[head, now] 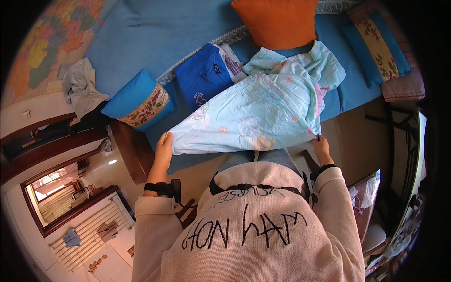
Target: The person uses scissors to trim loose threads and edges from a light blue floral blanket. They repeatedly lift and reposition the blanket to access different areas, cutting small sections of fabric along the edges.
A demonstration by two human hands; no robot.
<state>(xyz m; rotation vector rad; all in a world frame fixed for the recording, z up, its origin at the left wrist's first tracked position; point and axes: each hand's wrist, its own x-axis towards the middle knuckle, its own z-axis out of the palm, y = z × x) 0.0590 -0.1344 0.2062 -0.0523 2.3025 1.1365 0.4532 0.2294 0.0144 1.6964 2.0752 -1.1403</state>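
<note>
A pale aqua cloth with a flower print point(243, 112) is stretched between my two hands. My left hand point(164, 146) grips its near left corner, and my right hand point(321, 148) pinches the near right edge. From there the cloth runs away from me onto the blue-covered sofa, where its far part lies rumpled. Just beyond its left side lies a folded blue T-shirt point(204, 75), partly covered by the cloth. Beside the shirt is a stack of folded checked and white fabric point(232, 65).
An orange cushion point(282, 23) leans against the sofa back point(169, 31). Blue cushions with floral bands sit at left point(141, 102) and right point(378, 49). A grey garment point(82, 84) drapes over the left end. A table point(366, 201) stands at my right.
</note>
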